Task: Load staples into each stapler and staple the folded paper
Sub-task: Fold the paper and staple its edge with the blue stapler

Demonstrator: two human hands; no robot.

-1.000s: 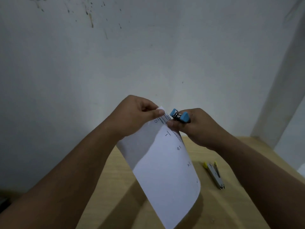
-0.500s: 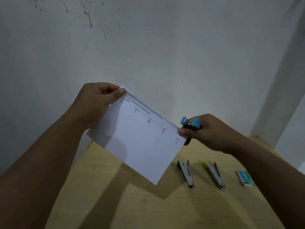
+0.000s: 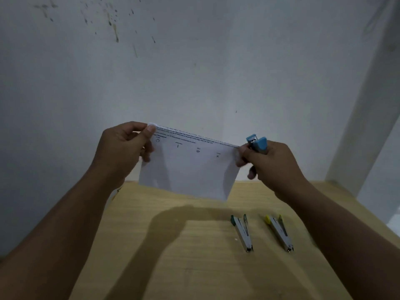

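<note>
A folded white paper (image 3: 190,169) with printed lines and small icons hangs in the air above the wooden table (image 3: 194,256). My left hand (image 3: 123,152) pinches its top left corner. My right hand (image 3: 270,163) grips a blue stapler (image 3: 257,144), nose upward, and its thumb and finger also pinch the paper's top right corner. On the table lie a green-tipped stapler (image 3: 242,232) and a yellow-tipped stapler (image 3: 280,232), both hinged open and side by side.
A grey, stained wall (image 3: 194,61) rises right behind the table's far edge. A pale pillar (image 3: 368,126) stands at the right, near the table's right corner.
The paper has swung from hanging down to lying level. My left hand moved left, then lower. My right hand with the blue stapler slid to the paper's right corner.
</note>
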